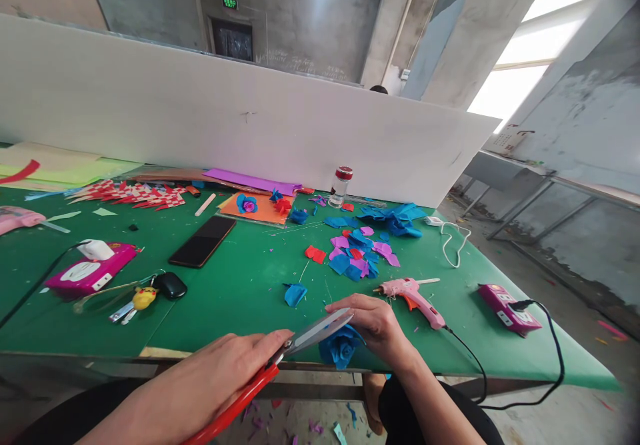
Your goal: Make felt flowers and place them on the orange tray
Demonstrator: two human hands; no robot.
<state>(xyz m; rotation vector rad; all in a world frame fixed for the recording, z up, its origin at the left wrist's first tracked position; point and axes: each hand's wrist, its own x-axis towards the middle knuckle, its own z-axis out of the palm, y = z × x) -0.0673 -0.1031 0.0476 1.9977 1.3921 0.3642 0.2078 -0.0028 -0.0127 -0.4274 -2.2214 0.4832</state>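
Note:
My left hand (225, 372) is closed on red-handled scissors (250, 395), whose metal blades reach rightward to the fingertips of my right hand (377, 325). In that right hand is a blue paper flower (341, 350), held in bent fingers near the table's front edge. The blades cross just above the flower and hide part of it; whether they touch the paper I cannot tell. Beyond the hands lies a blue paper piece (295, 294) with a thin wire, and past it a red paper piece (315, 254). A pink glue gun (413, 297) rests to the right.
Blue, purple and red paper petals (357, 252) lie heaped mid-table. A glass jar (341, 188) stands behind them. Leftward are a black phone (203, 241), keys (145, 297) and a magenta power strip (93, 272). Another power strip (509, 308) with a black cable sits right. A white partition (225, 112) closes the back.

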